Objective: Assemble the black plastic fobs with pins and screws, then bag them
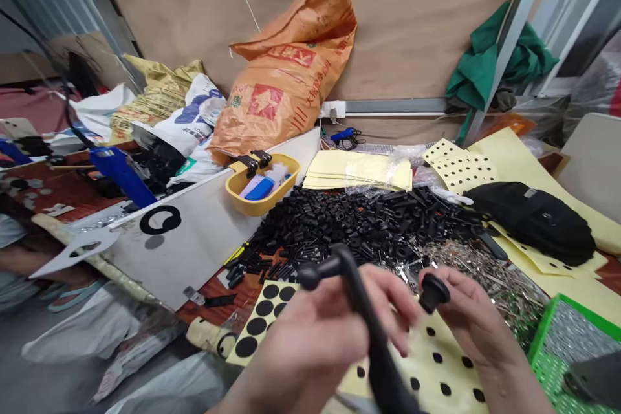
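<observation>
My left hand (315, 336) is wrapped round a long black crank-shaped part (371, 317) with a short side arm ending in a rounded tip. Its lower end runs out of the picture at the bottom. To the right, my right hand (468, 307) pinches a small black flanged knob-like piece (433, 293) between thumb and fingers. The two pieces are apart. Beneath the hands lies a yellow sheet with small black dots (437, 358). Beside my left hand is a sheet of larger black round stickers (264, 308). Some motion blur covers the left hand.
Behind the hands spreads a heap of small black parts (339, 220), with metal pieces (478, 268) to its right. A green basket (548, 330) stands at the lower right. A yellow tub (262, 207) hangs on the white partition (194, 252). An orange sack (286, 77) leans behind.
</observation>
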A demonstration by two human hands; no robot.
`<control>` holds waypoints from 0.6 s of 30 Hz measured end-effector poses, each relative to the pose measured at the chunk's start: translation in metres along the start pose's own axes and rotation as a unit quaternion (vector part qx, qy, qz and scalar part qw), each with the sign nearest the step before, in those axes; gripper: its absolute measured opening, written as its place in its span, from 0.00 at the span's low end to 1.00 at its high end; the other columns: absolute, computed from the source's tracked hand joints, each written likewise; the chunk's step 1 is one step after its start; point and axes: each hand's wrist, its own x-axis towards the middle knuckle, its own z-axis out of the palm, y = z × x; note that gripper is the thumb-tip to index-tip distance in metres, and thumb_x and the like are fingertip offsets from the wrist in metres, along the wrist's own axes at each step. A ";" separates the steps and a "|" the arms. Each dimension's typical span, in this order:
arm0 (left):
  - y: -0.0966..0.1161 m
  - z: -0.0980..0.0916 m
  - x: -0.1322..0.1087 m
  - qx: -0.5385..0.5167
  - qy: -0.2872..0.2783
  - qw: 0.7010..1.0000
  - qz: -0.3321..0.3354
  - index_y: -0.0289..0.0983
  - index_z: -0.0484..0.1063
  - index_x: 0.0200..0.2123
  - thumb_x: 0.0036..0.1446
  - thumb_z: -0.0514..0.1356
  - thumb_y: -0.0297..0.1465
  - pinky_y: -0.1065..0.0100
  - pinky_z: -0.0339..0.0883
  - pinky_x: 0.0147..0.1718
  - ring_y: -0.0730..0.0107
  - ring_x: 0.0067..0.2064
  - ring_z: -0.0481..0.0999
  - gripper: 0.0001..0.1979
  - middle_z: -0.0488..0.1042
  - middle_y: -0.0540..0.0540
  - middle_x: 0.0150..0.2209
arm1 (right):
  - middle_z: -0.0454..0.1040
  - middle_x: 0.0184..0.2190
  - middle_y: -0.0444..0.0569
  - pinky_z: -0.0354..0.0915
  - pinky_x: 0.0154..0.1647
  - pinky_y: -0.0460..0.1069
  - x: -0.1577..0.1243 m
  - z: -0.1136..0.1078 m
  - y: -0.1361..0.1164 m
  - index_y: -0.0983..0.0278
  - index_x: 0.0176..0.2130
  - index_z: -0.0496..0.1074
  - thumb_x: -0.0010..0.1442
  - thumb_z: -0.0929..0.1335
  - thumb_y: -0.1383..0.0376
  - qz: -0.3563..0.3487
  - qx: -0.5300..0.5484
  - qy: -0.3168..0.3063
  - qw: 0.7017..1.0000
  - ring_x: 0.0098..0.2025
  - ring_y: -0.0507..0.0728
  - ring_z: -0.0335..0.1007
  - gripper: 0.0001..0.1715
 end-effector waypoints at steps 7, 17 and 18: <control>-0.058 -0.020 0.051 -0.084 0.170 0.978 -0.085 0.32 0.69 0.26 0.39 0.72 0.30 0.71 0.66 0.24 0.73 0.25 0.72 0.14 0.72 0.48 0.24 | 0.77 0.31 0.51 0.70 0.29 0.47 -0.012 0.014 -0.017 0.62 0.27 0.77 0.46 0.76 0.56 -0.109 -0.165 0.119 0.973 0.31 0.55 0.72 0.13; -0.077 -0.023 0.032 -0.118 0.203 0.965 -0.115 0.33 0.69 0.34 0.39 0.71 0.26 0.69 0.72 0.35 0.67 0.28 0.80 0.18 0.78 0.46 0.28 | 0.78 0.36 0.50 0.74 0.35 0.49 -0.054 0.035 0.029 0.62 0.35 0.77 0.51 0.73 0.58 -0.119 -0.210 0.278 0.930 0.32 0.54 0.76 0.12; -0.079 -0.022 0.030 -0.120 0.200 0.965 -0.118 0.33 0.69 0.34 0.39 0.72 0.25 0.69 0.72 0.36 0.67 0.28 0.80 0.18 0.79 0.45 0.29 | 0.78 0.36 0.50 0.75 0.36 0.49 -0.055 0.037 0.031 0.62 0.34 0.77 0.51 0.73 0.58 -0.129 -0.213 0.277 0.928 0.32 0.54 0.76 0.12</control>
